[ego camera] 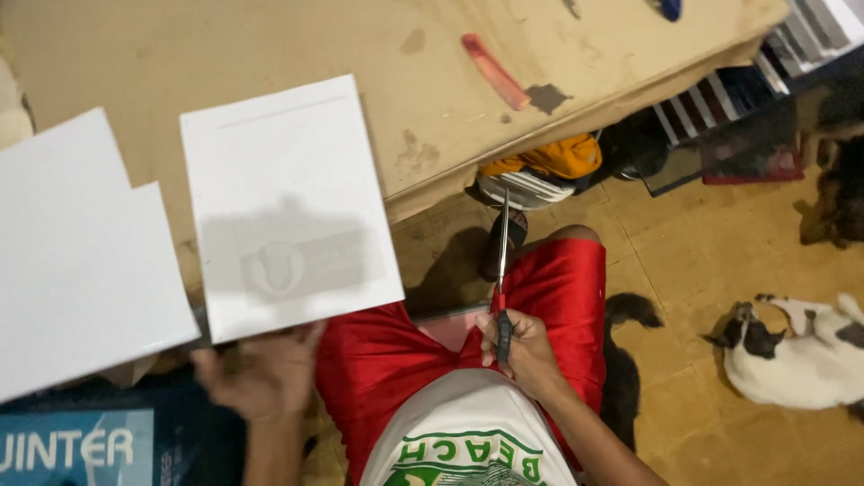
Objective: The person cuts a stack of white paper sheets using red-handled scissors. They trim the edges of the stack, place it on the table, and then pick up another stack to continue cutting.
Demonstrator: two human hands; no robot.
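Observation:
My left hand [265,369] grips the near edge of a white rectangular sheet [286,202] and holds it up over the table edge. A faint shadowed emblem shows through the lower part of the sheet. My right hand [517,346] is closed around the dark handle of a pair of scissors [501,261] with a red pivot part, blades pointing away from me over my red shorts. The two hands are apart, with the scissors to the right of the sheet.
A brown worktable [270,54] carries more white sheets [76,261] at left and a red flat stick [495,72] at the back. Bags and a crate lie under the table. A black-and-white cat [792,351] lies on the tiled floor at right, a dark animal [837,198] beyond it.

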